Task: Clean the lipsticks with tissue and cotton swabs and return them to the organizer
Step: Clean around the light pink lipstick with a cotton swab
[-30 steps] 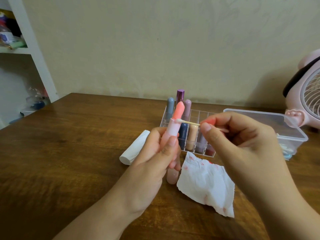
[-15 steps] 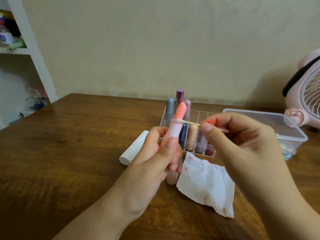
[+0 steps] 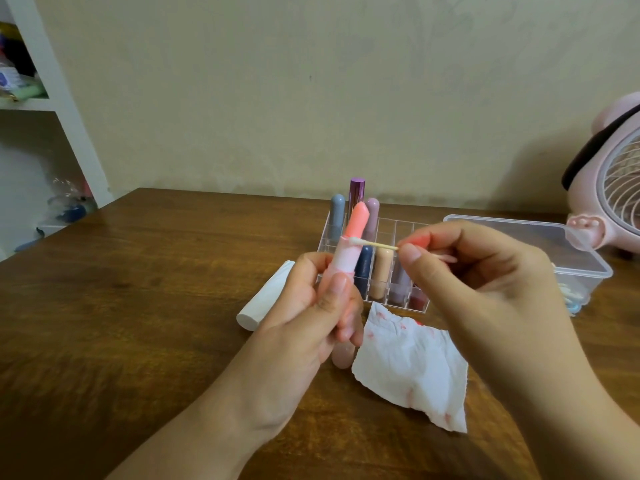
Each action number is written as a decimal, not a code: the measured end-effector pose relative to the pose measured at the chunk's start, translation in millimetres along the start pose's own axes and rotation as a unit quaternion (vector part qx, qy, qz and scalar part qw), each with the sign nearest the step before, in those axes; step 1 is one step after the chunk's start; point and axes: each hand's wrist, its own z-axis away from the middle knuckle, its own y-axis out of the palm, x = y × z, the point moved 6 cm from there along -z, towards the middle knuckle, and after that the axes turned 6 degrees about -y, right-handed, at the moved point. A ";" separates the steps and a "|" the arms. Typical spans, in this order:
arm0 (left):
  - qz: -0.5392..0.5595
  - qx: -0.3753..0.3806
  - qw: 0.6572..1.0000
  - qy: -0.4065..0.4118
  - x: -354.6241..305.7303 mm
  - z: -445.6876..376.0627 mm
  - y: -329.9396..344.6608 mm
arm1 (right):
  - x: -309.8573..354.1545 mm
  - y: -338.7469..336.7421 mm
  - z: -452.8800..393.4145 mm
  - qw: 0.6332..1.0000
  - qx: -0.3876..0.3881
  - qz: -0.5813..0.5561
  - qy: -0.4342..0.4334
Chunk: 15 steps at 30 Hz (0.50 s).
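My left hand (image 3: 311,317) curls round the pale pink barrel of the open lipstick (image 3: 346,251), holding it upright at the centre of the frame, its coral bullet slanted at the tip. My right hand (image 3: 485,282) pinches a cotton swab (image 3: 372,243) between thumb and forefinger; the swab's white bud touches the rim of the barrel just below the bullet, and its thin wooden stick runs level to my fingertips.

Directly behind, partly hidden by both hands, stands the clear acrylic organizer (image 3: 391,226) with its grid of square cells. Rounded matte tubes stand in it: grey, mauve, navy, beige, and a taller shiny purple one at the back. The tubes at its near right are too hidden to tell apart.

Below my right hand a crumpled white tissue (image 3: 412,372) lies flat on the wooden table (image 3: 138,306), smeared with red marks. Just left of it, under my left fingers, a pink rounded cap (image 3: 343,356) lies on the wood. A smooth white cylinder (image 3: 265,299) lies at centre left, half behind my left hand.

At the right a translucent plastic box (image 3: 575,258) with a lid sits near a pink fan (image 3: 616,181). A white shelf (image 3: 52,98) fills the upper left.
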 end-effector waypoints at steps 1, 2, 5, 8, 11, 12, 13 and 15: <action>0.001 0.002 1.000 0.002 -0.1 -0.2 0.7 | -0.4 0.1 -0.3 1.000 0.001 -0.002 0.000; 0.002 0.003 1.000 0.003 -0.4 -0.4 1.3 | -1.3 -0.9 -0.9 1.000 -0.001 -0.002 0.000; 0.009 0.009 1.000 0.003 -1.0 -0.8 2.0 | -1.0 -4.8 -1.5 1.000 -0.012 0.005 0.007; 0.020 0.016 1.000 0.004 -2.7 -0.3 2.3 | -0.8 -4.9 -1.5 1.000 -0.011 0.015 -0.001; 0.012 0.001 1.000 0.000 -2.6 -0.5 0.8 | 0.7 -0.3 -0.2 1.000 0.000 0.004 -0.014; 0.009 -0.003 1.000 0.002 -2.2 -0.6 0.5 | 1.6 0.5 0.4 1.000 0.000 0.001 -0.021; 0.007 -0.002 1.000 0.004 -1.9 -0.6 0.6 | 2.7 1.8 1.0 1.000 0.000 -0.002 -0.026; 0.005 0.000 1.000 0.006 -1.5 -0.7 1.2 | 4.6 2.9 1.7 0.999 -0.002 0.002 -0.037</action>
